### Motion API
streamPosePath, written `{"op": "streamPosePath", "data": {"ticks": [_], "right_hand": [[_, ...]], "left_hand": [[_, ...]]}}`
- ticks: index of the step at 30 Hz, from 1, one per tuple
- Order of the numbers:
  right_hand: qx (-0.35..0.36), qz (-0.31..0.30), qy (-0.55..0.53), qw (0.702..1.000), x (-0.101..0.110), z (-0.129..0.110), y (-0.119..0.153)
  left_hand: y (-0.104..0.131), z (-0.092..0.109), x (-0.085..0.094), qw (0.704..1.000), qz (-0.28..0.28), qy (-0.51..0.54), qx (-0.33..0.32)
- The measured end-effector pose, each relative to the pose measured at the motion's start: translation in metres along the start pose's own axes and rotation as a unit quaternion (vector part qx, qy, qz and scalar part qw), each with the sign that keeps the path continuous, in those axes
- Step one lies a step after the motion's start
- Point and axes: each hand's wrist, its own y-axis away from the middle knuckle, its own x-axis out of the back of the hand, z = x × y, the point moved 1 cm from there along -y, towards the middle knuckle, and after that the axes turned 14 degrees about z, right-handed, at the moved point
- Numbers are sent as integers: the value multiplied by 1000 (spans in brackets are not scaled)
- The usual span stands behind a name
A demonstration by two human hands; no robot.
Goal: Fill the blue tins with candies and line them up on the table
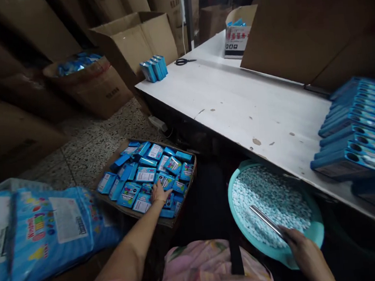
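My left hand (159,193) reaches into a low cardboard carton (194,168) of small blue candy boxes (145,174). Its thumb and fingers are apart and rest on the boxes, with some fingertips hard to make out. In my right hand (296,242) is a shiny metal tube (265,219), gripped near its lower end and slanting up to the left. The tube lies over small pale candies (259,191) that fill a round turquoise basin (237,223). Part of the basin sits under the table's edge.
A white table (216,95) bears blue box stacks (355,131), more blue boxes (154,68), black scissors (184,61) and a printed carton (236,39). Large blue candy bags (52,233) lie at left. An open sack-like carton (89,85) of blue packs stands on the speckled floor (86,139).
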Motion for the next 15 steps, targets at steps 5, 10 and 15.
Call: {"op": "streamPosePath", "data": {"ticks": [5, 10, 15], "right_hand": [[-19, -4, 16, 1000, 0, -3, 6], [-22, -8, 7, 1000, -5, -9, 10], [6, -5, 37, 999, -6, 1, 2]], "left_hand": [[-29, 10, -13, 997, 35, 13, 62], [-34, 11, -1, 998, 35, 47, 6], [-19, 8, 48, 989, 69, 111, -70]]}}
